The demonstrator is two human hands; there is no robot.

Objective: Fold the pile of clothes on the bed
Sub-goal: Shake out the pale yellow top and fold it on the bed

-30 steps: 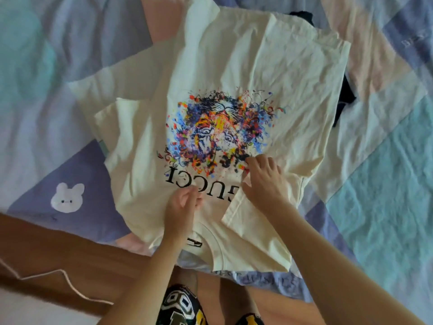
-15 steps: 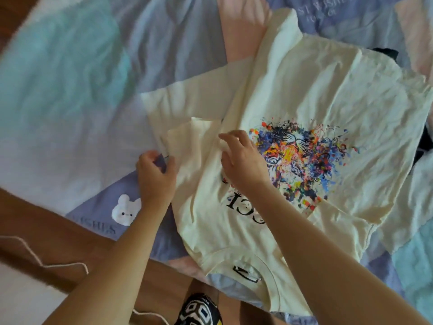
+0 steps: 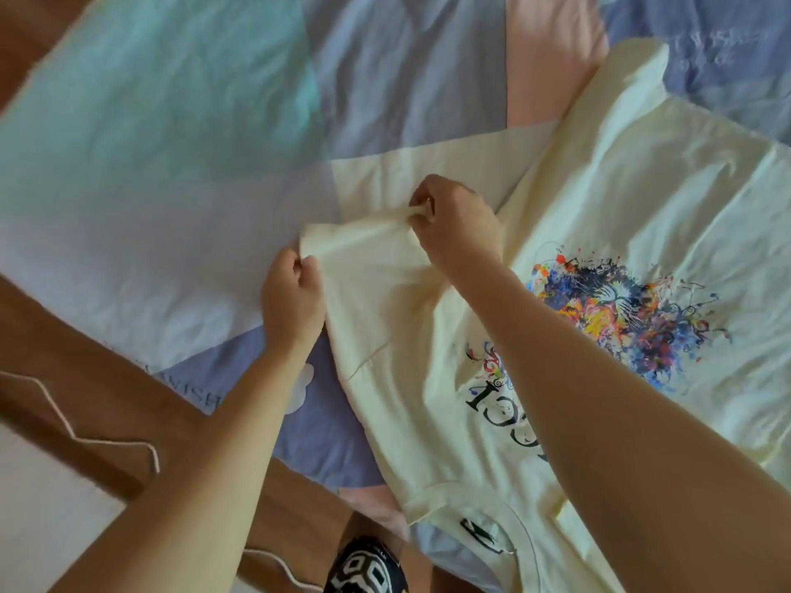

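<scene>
Soft, even daylight — weak shadows, no glare; slight motion blur, wide-angle bending at edges.

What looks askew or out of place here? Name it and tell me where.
Little stands out. The cream T-shirt lies diagonally across the patchwork bedspread, its collar at the near edge. The left hand and right hand pinch its left sleeve. A white cord trails over the wooden bed frame.
</scene>
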